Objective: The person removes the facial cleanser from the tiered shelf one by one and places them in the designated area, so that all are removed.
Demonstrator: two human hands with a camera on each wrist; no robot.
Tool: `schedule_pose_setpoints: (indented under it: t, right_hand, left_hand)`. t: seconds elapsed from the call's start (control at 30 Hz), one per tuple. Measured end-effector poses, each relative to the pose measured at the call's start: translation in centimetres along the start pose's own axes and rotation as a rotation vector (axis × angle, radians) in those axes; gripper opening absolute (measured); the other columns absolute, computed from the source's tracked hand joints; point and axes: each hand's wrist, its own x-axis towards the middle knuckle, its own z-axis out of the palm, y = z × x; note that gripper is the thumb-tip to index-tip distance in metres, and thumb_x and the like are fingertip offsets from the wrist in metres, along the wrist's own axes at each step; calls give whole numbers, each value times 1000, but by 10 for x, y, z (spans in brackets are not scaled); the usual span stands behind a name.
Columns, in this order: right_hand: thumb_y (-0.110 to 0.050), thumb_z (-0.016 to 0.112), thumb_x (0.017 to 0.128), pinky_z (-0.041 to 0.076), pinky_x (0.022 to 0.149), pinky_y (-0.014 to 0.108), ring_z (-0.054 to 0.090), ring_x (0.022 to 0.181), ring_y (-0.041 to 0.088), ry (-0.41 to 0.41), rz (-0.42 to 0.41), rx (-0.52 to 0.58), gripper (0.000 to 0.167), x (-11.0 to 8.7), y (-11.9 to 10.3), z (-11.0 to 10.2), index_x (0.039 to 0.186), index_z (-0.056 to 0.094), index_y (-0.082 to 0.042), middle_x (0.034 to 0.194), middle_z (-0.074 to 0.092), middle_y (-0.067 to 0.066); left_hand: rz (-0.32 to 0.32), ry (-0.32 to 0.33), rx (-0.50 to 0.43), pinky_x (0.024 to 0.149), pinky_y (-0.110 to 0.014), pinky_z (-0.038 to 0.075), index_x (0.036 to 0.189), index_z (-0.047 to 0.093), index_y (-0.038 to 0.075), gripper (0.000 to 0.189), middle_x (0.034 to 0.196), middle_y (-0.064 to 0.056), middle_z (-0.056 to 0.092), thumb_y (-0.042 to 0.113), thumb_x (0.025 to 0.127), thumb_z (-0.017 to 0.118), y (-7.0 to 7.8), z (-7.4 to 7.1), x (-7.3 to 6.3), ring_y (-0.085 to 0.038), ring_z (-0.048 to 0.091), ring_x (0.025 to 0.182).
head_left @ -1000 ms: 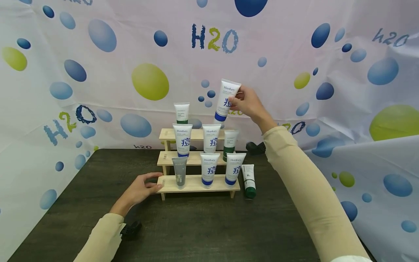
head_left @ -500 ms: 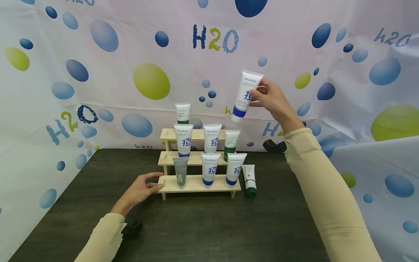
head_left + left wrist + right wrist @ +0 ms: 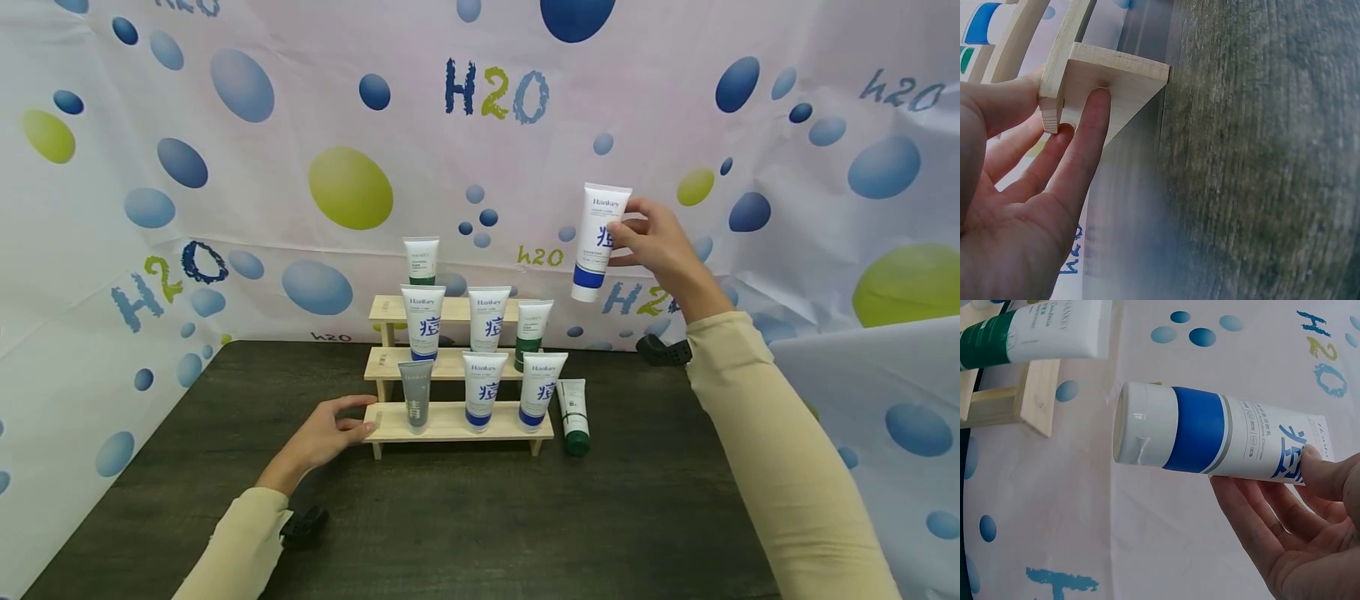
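Observation:
High over the right side of the stand, my right hand (image 3: pixel 660 243) pinches a white and blue cleanser tube (image 3: pixel 600 242), its cap end down and slightly tilted. In the right wrist view the thumb lies on the printed front of the tube and the fingers are behind it. My left hand (image 3: pixel 322 437) holds the left end of the lowest step of a three-step wooden display stand (image 3: pixel 442 432). The left wrist view shows the thumb on the step's edge and a fingertip (image 3: pixel 1099 100) against the leg board (image 3: pixel 1125 78).
Several tubes stand on the steps: a grey tube (image 3: pixel 416 396), white and blue tubes (image 3: pixel 485 387), and white and green tubes (image 3: pixel 531 329). Another green-capped tube (image 3: pixel 574 417) is on the dark table (image 3: pixel 465 517) right of the stand. A patterned backdrop (image 3: pixel 285 208) rises behind.
My right hand has carried the cleanser tube to the right, away from above the top step, first rising and then dropping slightly. My left hand stays at the stand.

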Motion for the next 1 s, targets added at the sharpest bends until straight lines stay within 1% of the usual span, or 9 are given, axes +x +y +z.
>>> schedule_pose_setpoints:
  t: [0.1,0.3,0.43,0.57,0.73,0.87,0.93,1.0]
  right_hand:
    - [-22,51,109,63,89,40,68,91,5,-13,12,-19,46,-3,7,-2,150,41,-2,133,61,20]
    - [-22,50,109,61,93,47,68,94,10,-53,38,-47,49,-8,23,-5,152,38,-1,140,57,28]
    - [-22,50,109,62,91,48,67,92,11,-72,58,-64,50,-10,36,-5,152,37,0,139,57,30]
    - [-22,50,110,64,86,44,67,91,14,-95,82,-73,51,-12,50,-4,151,36,3,136,57,32]
    - [-23,47,111,63,87,45,68,94,16,-126,122,-88,53,-16,67,0,153,32,5,137,55,34]
    - [-22,46,111,62,90,49,69,99,22,-155,144,-99,52,-21,79,3,153,32,5,136,55,35]
    - [-20,46,111,61,91,51,69,100,26,-171,142,-94,51,-23,85,4,152,32,7,136,55,37]
    - [-19,47,111,62,89,51,70,100,27,-183,136,-93,51,-25,92,5,151,32,9,135,55,39]
  left_hand:
    - [-4,0,2,100,-55,56,151,50,7,57,154,-29,48,20,99,71,1,-1,0,-39,67,124]
    - [-13,3,9,100,-55,56,151,51,7,57,152,-29,50,21,99,71,2,-1,1,-38,68,123]
    - [-11,2,5,101,-55,56,151,51,7,56,153,-28,50,20,99,71,2,-1,1,-38,68,124]
    - [-2,1,5,100,-54,56,150,51,7,56,153,-28,49,19,99,71,2,-2,1,-39,67,125]
    - [7,4,8,101,-54,56,150,51,7,56,154,-29,48,19,99,71,2,-3,0,-40,66,126]
    - [5,0,3,101,-55,55,150,51,7,56,153,-29,48,19,99,71,2,-3,0,-40,67,125]
    - [0,-1,5,101,-55,55,150,51,7,56,153,-29,48,20,99,71,2,-2,0,-39,67,125]
    - [-4,0,1,101,-56,55,150,51,7,56,153,-29,48,20,99,71,2,-2,0,-39,67,125]
